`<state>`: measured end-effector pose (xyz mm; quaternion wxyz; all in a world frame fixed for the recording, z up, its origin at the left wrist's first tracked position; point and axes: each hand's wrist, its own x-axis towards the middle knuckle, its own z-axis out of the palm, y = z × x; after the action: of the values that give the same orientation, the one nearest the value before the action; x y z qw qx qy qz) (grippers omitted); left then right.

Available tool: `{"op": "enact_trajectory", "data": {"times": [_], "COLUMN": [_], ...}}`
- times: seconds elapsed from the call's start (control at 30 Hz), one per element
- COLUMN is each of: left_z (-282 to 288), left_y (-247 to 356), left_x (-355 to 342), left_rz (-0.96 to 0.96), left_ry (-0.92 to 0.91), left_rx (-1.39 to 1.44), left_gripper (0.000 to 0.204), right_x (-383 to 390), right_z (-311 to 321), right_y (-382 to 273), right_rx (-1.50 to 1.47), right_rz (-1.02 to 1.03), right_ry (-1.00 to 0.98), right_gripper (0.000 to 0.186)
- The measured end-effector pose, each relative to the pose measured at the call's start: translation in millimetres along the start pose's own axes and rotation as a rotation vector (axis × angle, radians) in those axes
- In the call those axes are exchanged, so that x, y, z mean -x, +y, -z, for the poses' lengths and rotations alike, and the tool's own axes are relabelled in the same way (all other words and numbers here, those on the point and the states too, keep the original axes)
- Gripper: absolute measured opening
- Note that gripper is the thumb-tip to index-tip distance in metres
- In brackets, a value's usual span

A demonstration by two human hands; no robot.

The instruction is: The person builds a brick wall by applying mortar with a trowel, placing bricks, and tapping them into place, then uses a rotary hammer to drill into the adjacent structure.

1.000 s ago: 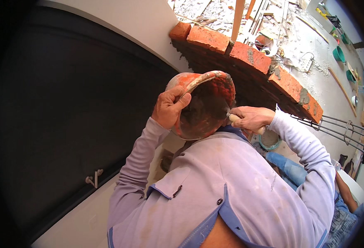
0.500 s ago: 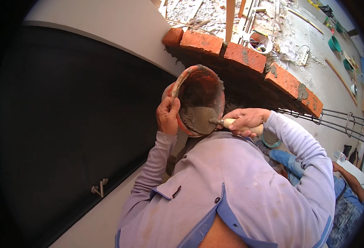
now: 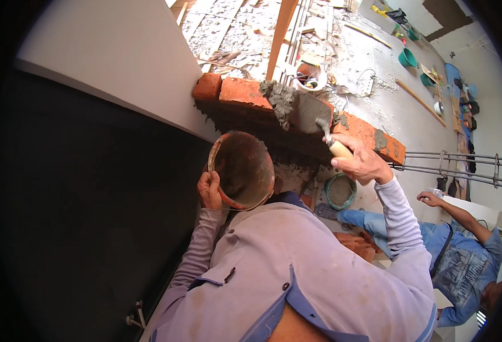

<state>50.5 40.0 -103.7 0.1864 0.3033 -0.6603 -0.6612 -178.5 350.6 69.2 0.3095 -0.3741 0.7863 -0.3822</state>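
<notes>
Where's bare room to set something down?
The grey floor between the right end of the brick wall, the steel cage and the long wooden strip looks mostly bare. It's crowded on the wall top under the trowel and mortar, and around the white bucket.

Cannot see part of the wall (image 3: 245, 92) beneath the mortar (image 3: 280, 100) and trowel (image 3: 312, 114). Cannot see the rear of the handle (image 3: 340, 150) inside the right hand (image 3: 363, 161). Cannot judge the fill of the shaded bucket (image 3: 266, 174). Cannot identify small items (image 3: 307, 74) in the pail (image 3: 312, 88). Cannot view the co-worker (image 3: 462, 268) whole; cuts off at the head.
</notes>
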Motion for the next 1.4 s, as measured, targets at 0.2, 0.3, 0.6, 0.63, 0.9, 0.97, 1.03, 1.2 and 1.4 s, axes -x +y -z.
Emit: {"op": "enact_trajectory", "data": {"times": [0.2, 0.3, 0.6, 0.63, 0.9, 0.97, 1.03, 1.2, 1.4], "left_z": [8, 18, 21, 22, 31, 40, 44, 44, 37], "left_y": [-14, -31, -45, -46, -47, -50, -52, -54, -39], "left_x": [-22, -29, -61, -62, -81, -83, -86, -90, -98], "left_rz": [0.074, 0.031, -0.007, -0.015, 0.021, 0.025, 0.028, 0.015, -0.017], "left_ry": [-0.113, -0.152, -0.275, -0.308, -0.350, -0.350, -0.351, -0.363, -0.395], "left_rx": [-0.054, -0.129, -0.252, -0.250, -0.229, -0.246, -0.260, -0.198, -0.215], "left_gripper": [0.037, 0.037, 0.034, 0.034, 0.033, 0.033, 0.033, 0.033, 0.035], "right_x": [-31, -18, -92, -98, -129, -126, -127, -127, -94], "right_z": [-46, -79, -143, -149, -163, -168, -171, -176, -136], "right_y": [34, 7, -29, -5, -35, -56, -57, 2, -60], "right_rx": [0.758, 0.523, 0.189, 0.138, -0.004, 0.027, 0.138, 0.351, -0.845], "right_rz": [-0.179, -0.117, -0.425, -0.473, -0.633, -0.569, -0.419, -0.337, -0.491], "right_ry": [0.245, 0.570, 0.702, 0.632, 0.715, 0.790, 0.968, 0.860, 0.846], "right_gripper": [0.049, 0.043, 0.035, 0.038, 0.042, 0.041, 0.036, 0.030, 0.022]}}
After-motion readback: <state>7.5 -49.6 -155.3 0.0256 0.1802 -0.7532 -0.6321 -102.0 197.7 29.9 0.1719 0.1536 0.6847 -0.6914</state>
